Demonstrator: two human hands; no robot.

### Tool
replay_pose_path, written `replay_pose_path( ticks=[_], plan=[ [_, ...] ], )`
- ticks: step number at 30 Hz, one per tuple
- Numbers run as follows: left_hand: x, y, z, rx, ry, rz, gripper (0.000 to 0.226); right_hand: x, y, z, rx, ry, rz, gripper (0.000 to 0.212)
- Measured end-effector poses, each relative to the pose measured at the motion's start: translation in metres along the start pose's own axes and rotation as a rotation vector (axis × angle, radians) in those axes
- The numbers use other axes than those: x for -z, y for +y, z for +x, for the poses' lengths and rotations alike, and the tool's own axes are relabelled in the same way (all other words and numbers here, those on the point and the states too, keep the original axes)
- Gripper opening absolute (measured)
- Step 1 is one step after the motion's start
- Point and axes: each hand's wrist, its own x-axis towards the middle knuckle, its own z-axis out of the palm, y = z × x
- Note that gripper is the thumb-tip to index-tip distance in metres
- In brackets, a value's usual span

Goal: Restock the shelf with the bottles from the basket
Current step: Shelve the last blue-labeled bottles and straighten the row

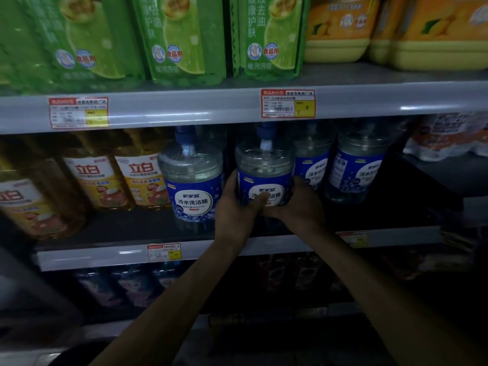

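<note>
A clear bottle with a blue label and blue cap (265, 165) stands at the middle shelf (237, 250), between like bottles. My left hand (237, 210) grips its lower left side, thumb across the label. My right hand (298, 202) curls round its lower right side and underneath. To its left stands another blue-label bottle (191, 178); two more (356, 167) stand to its right. The basket is out of view.
Yellow detergent bottles (89, 180) fill the shelf's left part. Green bottles (174, 38) and yellow jugs (340, 30) stand on the upper shelf (184, 112). White packs (449, 138) lie at the far right. Dark bottles sit on the lower shelf.
</note>
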Motion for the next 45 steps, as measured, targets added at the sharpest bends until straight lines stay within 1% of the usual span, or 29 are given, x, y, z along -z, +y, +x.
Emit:
replay_pose_path(
  ticks=[4,8,10,12,14,18,19,22,26,28,30,32,35,38,41,45],
  plan=[
    [-0.006,0.005,-0.006,0.019,0.011,-0.037,0.067,0.003,0.005,-0.002,-0.011,-0.067,0.072,0.083],
    [-0.007,0.009,-0.016,0.049,-0.004,-0.048,0.067,0.011,0.000,-0.007,-0.059,-0.122,0.126,0.071],
    [-0.007,0.011,-0.020,0.094,0.000,-0.078,0.063,0.017,-0.003,-0.016,-0.117,-0.142,0.164,0.072],
    [-0.007,0.014,-0.023,0.151,0.013,-0.113,0.057,0.021,-0.004,-0.024,-0.152,-0.171,0.149,0.077],
    [-0.009,0.015,-0.026,0.210,0.013,-0.167,0.051,0.025,-0.004,-0.030,-0.197,-0.190,0.189,0.081],
    [-0.012,0.021,-0.031,0.316,0.024,-0.250,0.046,0.025,-0.008,-0.027,-0.273,-0.199,0.293,0.080],
    [-0.013,0.022,-0.031,0.338,0.030,-0.272,0.045,0.025,-0.008,-0.026,-0.282,-0.198,0.312,0.078],
    [-0.014,0.026,-0.029,0.389,0.056,-0.323,0.044,0.024,-0.005,-0.023,-0.275,-0.201,0.326,0.060],
    [-0.016,0.030,-0.024,0.389,0.050,-0.332,0.055,0.020,-0.004,-0.018,-0.227,-0.208,0.336,0.064],
    [-0.016,0.030,-0.021,0.399,0.069,-0.337,0.052,0.015,-0.004,-0.015,-0.207,-0.214,0.331,0.065],
    [-0.016,0.029,-0.017,0.411,0.093,-0.352,0.054,0.012,-0.003,-0.012,-0.201,-0.213,0.338,0.065],
    [-0.016,0.027,-0.013,0.422,0.097,-0.343,0.054,0.009,-0.003,-0.010,-0.211,-0.203,0.348,0.063],
    [-0.015,0.021,-0.010,0.431,0.101,-0.324,0.059,0.003,-0.007,-0.006,-0.235,-0.194,0.361,0.069],
    [-0.016,0.019,-0.006,0.402,0.091,-0.293,0.060,-0.002,-0.009,-0.003,-0.267,-0.198,0.422,0.072],
    [-0.017,0.019,-0.002,0.393,0.065,-0.294,0.071,-0.006,-0.009,-0.001,-0.282,-0.192,0.461,0.070],
    [-0.019,0.013,0.006,0.446,0.061,-0.333,0.073,-0.016,-0.006,0.002,-0.305,-0.179,0.471,0.083]
  ],
)
